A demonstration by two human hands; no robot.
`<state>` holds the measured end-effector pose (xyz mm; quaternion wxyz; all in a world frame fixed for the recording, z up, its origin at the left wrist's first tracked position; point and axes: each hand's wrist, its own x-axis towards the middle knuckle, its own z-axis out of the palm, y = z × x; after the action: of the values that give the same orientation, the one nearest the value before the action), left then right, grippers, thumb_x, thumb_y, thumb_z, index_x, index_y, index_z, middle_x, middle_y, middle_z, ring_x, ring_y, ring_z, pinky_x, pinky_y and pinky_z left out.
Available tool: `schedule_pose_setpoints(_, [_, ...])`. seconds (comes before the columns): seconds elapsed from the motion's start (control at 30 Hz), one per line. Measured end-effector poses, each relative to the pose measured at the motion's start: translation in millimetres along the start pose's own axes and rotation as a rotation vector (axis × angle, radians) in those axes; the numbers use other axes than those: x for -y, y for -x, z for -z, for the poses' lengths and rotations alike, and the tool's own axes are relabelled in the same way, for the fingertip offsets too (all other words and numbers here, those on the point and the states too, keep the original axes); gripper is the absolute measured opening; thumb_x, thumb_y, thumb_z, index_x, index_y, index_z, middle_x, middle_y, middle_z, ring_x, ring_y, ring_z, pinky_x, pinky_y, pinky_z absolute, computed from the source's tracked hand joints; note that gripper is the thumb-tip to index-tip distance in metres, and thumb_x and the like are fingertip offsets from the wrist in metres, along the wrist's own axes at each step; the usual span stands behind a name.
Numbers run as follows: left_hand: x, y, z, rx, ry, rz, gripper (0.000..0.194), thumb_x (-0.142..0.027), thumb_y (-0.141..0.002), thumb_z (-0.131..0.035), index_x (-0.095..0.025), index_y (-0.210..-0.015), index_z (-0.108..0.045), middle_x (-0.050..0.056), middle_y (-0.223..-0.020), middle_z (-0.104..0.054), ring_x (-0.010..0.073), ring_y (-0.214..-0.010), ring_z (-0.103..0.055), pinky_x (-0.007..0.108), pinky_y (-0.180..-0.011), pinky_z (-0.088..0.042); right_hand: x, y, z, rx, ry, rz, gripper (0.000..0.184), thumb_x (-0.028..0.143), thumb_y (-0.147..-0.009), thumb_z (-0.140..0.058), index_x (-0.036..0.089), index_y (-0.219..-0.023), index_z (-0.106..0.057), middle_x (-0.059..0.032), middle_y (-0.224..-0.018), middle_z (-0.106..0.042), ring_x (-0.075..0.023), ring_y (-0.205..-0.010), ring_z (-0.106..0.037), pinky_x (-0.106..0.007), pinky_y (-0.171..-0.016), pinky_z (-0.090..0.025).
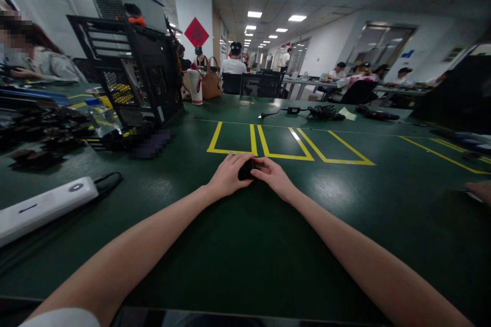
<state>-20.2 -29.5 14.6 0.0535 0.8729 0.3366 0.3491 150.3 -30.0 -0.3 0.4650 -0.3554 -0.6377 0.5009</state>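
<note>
My left hand [227,173] curls around a small black rounded object [246,169], thumb low and fingers over its top. From the other side my right hand [273,175] grips the same object between thumb and fingers. The two hands meet at the middle of the green table [245,245], just in front of the yellow tape outlines [286,157]. Much of the object is covered by my fingers, so its exact kind cannot be made out.
At left stand a black computer case [148,71], dark parts [46,127] and a white power strip [49,204]. A cup [196,87], a brown handbag [210,84] and coiled black cables [324,112] lie farther back. Another person's hand [479,190] shows at the right edge.
</note>
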Motion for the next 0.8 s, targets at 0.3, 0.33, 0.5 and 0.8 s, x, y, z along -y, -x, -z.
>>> schedule_pose_setpoints(0.3, [0.2, 4.1, 6.3, 0.009, 0.003, -0.001, 0.057, -0.024, -0.067, -0.061, -0.022, -0.118, -0.036, 0.006, -0.116, -0.048, 0.021, -0.103, -0.046, 0.036, -0.086, -0.039, 4.6, 2.9, -4.8, 0.003, -0.008, 0.011, 0.025, 0.027, -0.068, -0.061, 0.021, -0.09, -0.051, -0.0005, -0.096, -0.054, -0.014, -0.086, -0.057, -0.036, -0.083, -0.046])
schedule_pose_setpoints(0.33, [0.3, 3.9, 6.3, 0.009, 0.004, -0.001, 0.057, -0.024, -0.067, -0.061, -0.022, -0.118, -0.036, 0.006, -0.116, -0.048, 0.021, -0.102, -0.046, 0.037, -0.085, -0.039, 4.5, 2.3, -4.9, -0.006, 0.002, 0.008, 0.026, 0.028, -0.068, -0.061, 0.021, -0.091, -0.051, -0.0008, -0.096, -0.054, -0.0143, -0.086, -0.057, -0.036, -0.083, -0.046])
schedule_pose_setpoints(0.5, [0.5, 3.9, 6.1, 0.013, 0.015, 0.007, 0.056, -0.024, -0.067, -0.061, -0.023, -0.118, -0.037, 0.006, -0.116, -0.048, 0.0214, -0.102, -0.047, 0.037, -0.084, -0.04, 5.8, 2.2, -5.0, 0.02, 0.048, -0.012, 0.032, 0.027, -0.071, -0.058, 0.022, -0.101, -0.05, -0.0035, -0.106, -0.053, -0.0168, -0.096, -0.054, -0.037, -0.088, -0.043])
schedule_pose_setpoints(0.8, [-2.8, 5.2, 6.5, 0.004, 0.012, 0.011, 0.057, -0.022, -0.067, -0.061, -0.023, -0.119, -0.036, 0.005, -0.117, -0.048, 0.0215, -0.103, -0.047, 0.038, -0.084, -0.04, 6.6, 4.0, -6.5, 0.026, 0.025, 0.034, 0.024, 0.028, -0.071, -0.058, 0.022, -0.092, -0.05, -0.0017, -0.098, -0.054, -0.0154, -0.093, -0.055, -0.036, -0.085, -0.044])
